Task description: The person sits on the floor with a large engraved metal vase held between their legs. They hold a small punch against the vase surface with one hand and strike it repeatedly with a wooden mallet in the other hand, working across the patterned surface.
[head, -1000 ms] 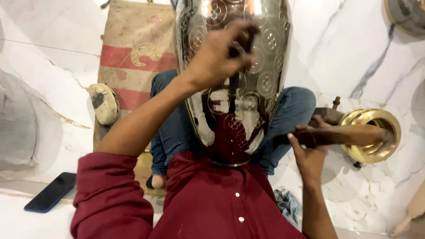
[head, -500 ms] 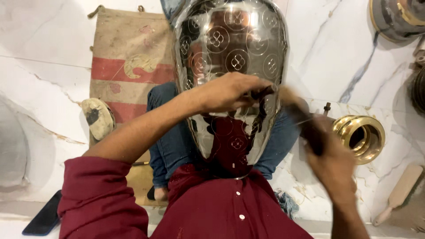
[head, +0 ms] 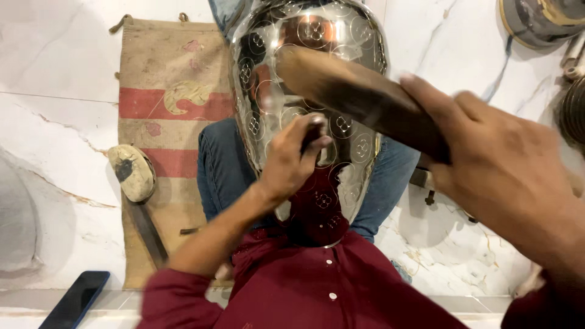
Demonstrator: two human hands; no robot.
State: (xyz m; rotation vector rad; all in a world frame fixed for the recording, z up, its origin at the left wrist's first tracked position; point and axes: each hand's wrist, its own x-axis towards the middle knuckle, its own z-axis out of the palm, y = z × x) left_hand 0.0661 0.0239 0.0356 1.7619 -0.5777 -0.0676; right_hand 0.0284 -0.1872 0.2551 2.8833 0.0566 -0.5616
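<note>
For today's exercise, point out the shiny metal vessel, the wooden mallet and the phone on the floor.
shiny metal vessel (head: 304, 36): head view, upper engraved wall.
wooden mallet (head: 359, 97): head view, middle of the head, raised in the right hand (head: 493, 170).
phone (head: 76, 300): head view, dark screen.

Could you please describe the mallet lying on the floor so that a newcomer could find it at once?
Start at the burlap sack spread on the marble floor, left of the shiny metal vessel. On the sack's left edge lies the mallet: a pale, rounded head with a dark smudge, unlike the flat phone nearby.
</note>
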